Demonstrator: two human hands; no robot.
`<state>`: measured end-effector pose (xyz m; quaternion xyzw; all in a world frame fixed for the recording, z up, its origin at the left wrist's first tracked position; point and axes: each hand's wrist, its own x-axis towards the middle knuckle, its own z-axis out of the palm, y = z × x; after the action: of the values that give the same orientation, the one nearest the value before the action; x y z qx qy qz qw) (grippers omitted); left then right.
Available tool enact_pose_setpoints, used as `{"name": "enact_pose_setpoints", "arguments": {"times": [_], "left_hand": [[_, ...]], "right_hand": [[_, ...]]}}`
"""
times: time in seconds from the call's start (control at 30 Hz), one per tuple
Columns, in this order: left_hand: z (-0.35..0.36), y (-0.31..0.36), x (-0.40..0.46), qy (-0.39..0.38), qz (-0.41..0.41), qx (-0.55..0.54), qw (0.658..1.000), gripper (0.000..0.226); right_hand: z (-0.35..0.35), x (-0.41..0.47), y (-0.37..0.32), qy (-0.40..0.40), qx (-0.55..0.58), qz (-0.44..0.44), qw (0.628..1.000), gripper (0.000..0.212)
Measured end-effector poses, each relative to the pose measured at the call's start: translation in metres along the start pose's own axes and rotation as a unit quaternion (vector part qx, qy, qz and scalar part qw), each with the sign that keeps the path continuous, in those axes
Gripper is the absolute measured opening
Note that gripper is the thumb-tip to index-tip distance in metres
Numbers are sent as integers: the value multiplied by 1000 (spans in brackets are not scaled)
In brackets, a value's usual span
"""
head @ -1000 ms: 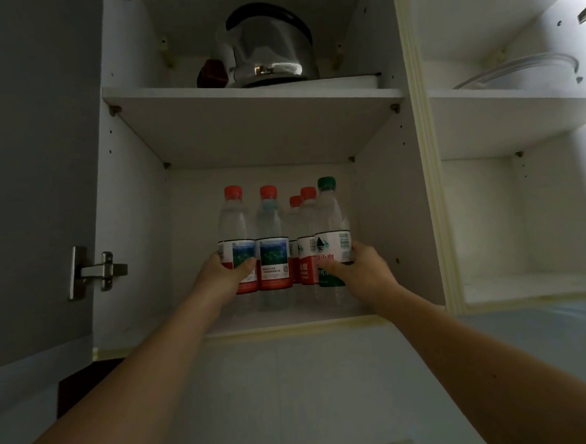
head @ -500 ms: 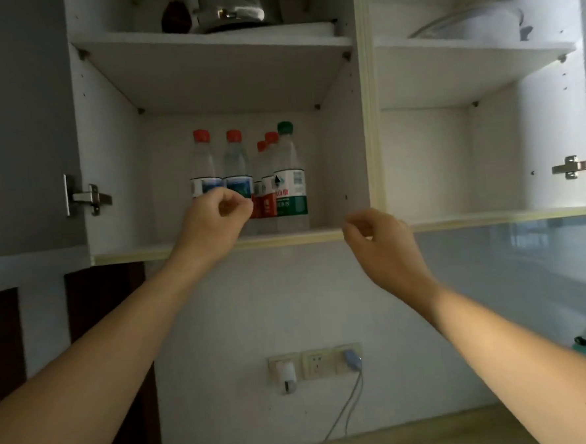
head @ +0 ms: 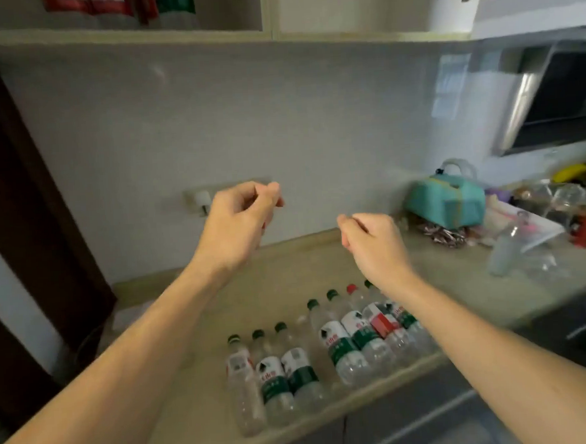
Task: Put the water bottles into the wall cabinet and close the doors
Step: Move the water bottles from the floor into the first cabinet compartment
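Both bare hands hang in the air above the beige stone countertop [head: 288, 277], and neither holds anything. The left hand [head: 236, 221] has its fingers loosely curled, with the fingertips [head: 271, 190] drawn near the thumb. The right hand [head: 375, 244] is curled in the same loose way.

Below them a row of clear plastic water bottles [head: 327, 353] lies on its side along the counter's front edge, caps pointing toward the wall. Most carry green-and-white labels with green caps; one has a red-and-white label and a red cap [head: 351, 289]. The print on the labels is too blurred to read.

At the top edge, the bottoms of more bottles with red and green labels [head: 124, 5] stand in the open white wall cabinet [head: 119, 35]. A teal fabric bag [head: 444, 202] sits on the counter to the right.
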<state>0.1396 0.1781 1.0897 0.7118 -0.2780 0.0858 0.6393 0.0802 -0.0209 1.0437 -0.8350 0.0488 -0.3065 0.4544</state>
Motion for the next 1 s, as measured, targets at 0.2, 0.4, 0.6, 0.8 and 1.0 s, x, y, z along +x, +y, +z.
{"name": "enact_pose_setpoints", "arguments": {"times": [0.2,0.4,0.6,0.8,1.0], "left_hand": [[75,-88,-96,-92,-119,-33,988,38],[127,-171,-190,-195,-220,-41,955,32],[179,-278,-293,-252,-332,-16,909,29],[256,-406,-410,-278,-410,53,867,21],[347,-553,-520,-311,-416,107,848,15]], "right_hand": [[-17,-115,83,26,8,131,991,43],[-13,-236,170,6,-15,301,954,33],[-12,-354,284,-35,-25,453,890,24],[-10,-476,439,-42,5,590,807,20],[1,-591,608,-38,4,647,761,16]]}}
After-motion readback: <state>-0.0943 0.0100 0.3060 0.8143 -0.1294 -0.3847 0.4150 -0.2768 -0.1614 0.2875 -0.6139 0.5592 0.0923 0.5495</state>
